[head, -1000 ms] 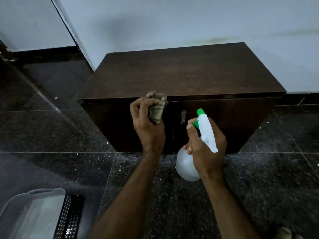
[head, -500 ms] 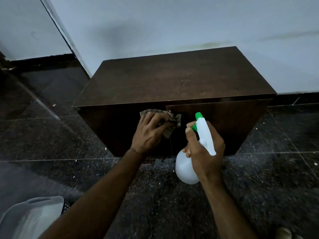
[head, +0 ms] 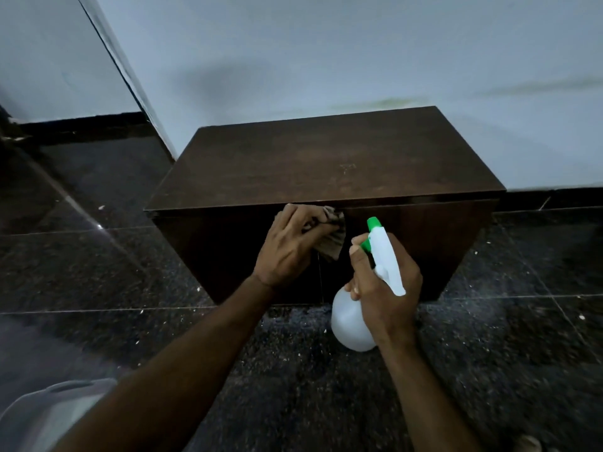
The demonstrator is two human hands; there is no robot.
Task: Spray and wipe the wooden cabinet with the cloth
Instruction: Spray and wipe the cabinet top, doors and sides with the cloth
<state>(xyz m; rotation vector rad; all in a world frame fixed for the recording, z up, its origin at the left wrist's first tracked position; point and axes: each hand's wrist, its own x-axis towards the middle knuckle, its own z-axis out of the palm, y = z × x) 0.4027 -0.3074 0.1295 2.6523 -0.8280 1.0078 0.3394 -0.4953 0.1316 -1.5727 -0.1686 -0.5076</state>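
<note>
Cloth pressing on the cabinet front

The left hand (head: 287, 246) is gripping the cloth (head: 331, 236) against the wooden cabinet (head: 326, 171) front, just below its top edge; the right hand (head: 386, 288) is clutching the spray bottle (head: 352, 318) beside it.

Dim, bluish light, soft shadow on the wall (head: 222, 79), motion blur and wide-angle bending at the edges.

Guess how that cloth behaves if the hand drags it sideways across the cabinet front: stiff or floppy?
Likely floppy: the cloth bunches in folds under the left hand and a corner hangs loose. It probably weighs little, as spread fingers alone pin it to the cabinet. The loose corner may trail or fold over.
</note>
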